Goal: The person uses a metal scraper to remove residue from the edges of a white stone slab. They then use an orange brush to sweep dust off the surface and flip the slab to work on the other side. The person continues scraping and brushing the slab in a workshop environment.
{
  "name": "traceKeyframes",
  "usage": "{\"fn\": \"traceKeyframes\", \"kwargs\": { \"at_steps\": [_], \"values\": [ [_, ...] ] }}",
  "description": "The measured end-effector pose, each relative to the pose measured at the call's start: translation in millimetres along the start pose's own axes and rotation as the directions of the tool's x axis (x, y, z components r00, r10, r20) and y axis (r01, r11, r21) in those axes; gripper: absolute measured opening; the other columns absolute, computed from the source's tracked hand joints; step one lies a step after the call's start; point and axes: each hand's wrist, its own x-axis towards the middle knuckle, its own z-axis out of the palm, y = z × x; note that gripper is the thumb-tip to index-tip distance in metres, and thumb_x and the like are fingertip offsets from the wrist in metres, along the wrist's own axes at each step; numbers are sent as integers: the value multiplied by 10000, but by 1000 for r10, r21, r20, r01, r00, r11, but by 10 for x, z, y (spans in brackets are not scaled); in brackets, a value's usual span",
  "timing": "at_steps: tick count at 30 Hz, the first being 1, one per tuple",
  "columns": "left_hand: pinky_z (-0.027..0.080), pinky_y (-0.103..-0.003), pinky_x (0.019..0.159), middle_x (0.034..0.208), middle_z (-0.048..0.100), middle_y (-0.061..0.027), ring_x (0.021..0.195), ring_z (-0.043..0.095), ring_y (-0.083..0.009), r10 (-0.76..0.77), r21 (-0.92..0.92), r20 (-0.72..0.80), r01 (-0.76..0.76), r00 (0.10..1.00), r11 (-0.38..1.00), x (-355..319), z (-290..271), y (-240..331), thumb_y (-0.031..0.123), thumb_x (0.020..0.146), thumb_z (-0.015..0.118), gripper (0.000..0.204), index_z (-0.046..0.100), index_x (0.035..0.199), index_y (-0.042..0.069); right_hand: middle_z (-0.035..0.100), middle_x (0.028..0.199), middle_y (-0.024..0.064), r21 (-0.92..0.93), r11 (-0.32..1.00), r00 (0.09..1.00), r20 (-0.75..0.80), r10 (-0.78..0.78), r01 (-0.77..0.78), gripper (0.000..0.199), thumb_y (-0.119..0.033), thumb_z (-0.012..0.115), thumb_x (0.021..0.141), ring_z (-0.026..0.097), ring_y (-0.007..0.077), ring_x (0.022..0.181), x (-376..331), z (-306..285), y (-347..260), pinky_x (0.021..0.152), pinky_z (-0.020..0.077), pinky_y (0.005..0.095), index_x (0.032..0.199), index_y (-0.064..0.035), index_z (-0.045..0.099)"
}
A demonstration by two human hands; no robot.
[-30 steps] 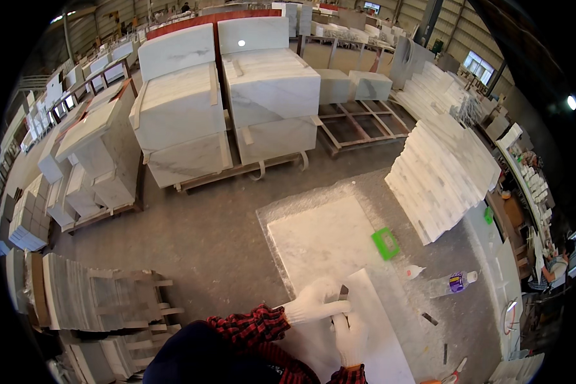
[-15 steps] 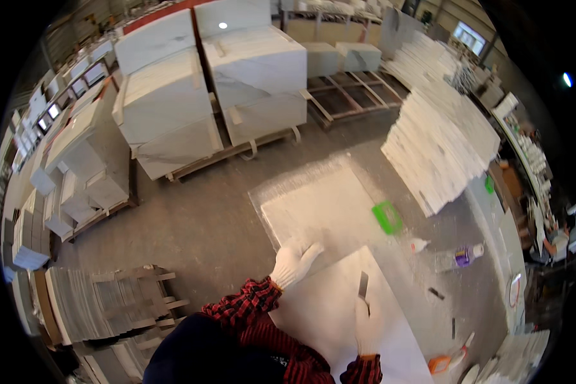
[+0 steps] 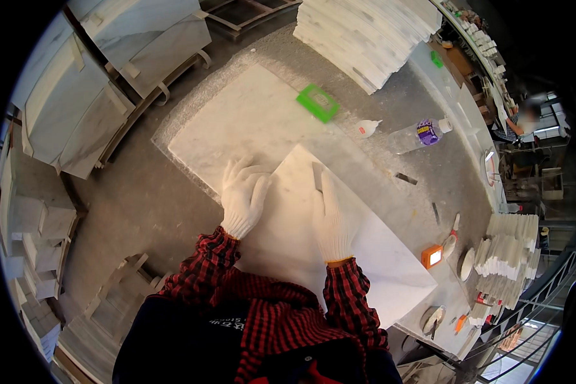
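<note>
A white marble tile (image 3: 272,233) lies at an angle in front of me, partly over another pale marble slab (image 3: 221,118) on the worktable. My left hand (image 3: 243,198), in a white knit glove, rests at the tile's left edge with its fingers spread. It holds nothing. In my gloved right hand (image 3: 335,221) is a thin grey metal blade (image 3: 318,173), low over the tile close to its far corner. The index finger stretches along the blade. Whether the blade touches the tile I cannot tell.
Right of the slab are a green box (image 3: 318,102), a small white squeeze bottle (image 3: 368,128), a clear bottle with a purple label (image 3: 422,134), a dark strip (image 3: 406,178) and an orange device (image 3: 432,256). Stacked stone slabs (image 3: 365,38) stand behind. Another person (image 3: 521,121) is far right.
My view has tipped down and turned, so the table sits nearer. My right hand's index finger now stretches along the blade. The left hand is still by the tile's left edge, fingers spread.
</note>
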Motion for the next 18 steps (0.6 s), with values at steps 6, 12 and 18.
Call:
{"fn": "traceKeyframes", "kwargs": {
  "at_steps": [6, 12, 18],
  "values": [
    [302, -554, 1169, 1074, 722, -80, 1241, 573, -332, 0, -17, -14, 0, 1000, 1000, 6, -3, -18, 197, 951, 595, 219, 749, 934, 42, 677, 1197, 115, -42, 996, 995, 51, -80, 83, 484, -209, 591, 967, 677, 294, 881, 133, 158, -252, 726, 532, 440, 1432, -98, 516],
    [301, -553, 1170, 1070, 719, -74, 1235, 576, -339, -23, -22, -3, 23, 1000, 999, -3, -5, -37, 163, 938, 600, 187, 741, 947, 41, 669, 1203, 132, -92, 979, 983, 3, -182, 181, 486, -218, 591, 960, 667, 325, 987, 10, 231, -178, 773, 526, 465, 1429, -116, 514],
    [306, -552, 1165, 1061, 721, -70, 1234, 580, -347, -4, -37, 1, 4, 1000, 999, 5, -7, -17, 160, 944, 594, 187, 740, 947, 43, 674, 1163, 137, -19, 998, 998, -19, -58, 58, 498, -198, 561, 969, 669, 301, 973, -23, 479, 116, 774, 531, 444, 1457, -131, 486]
  ]
}}
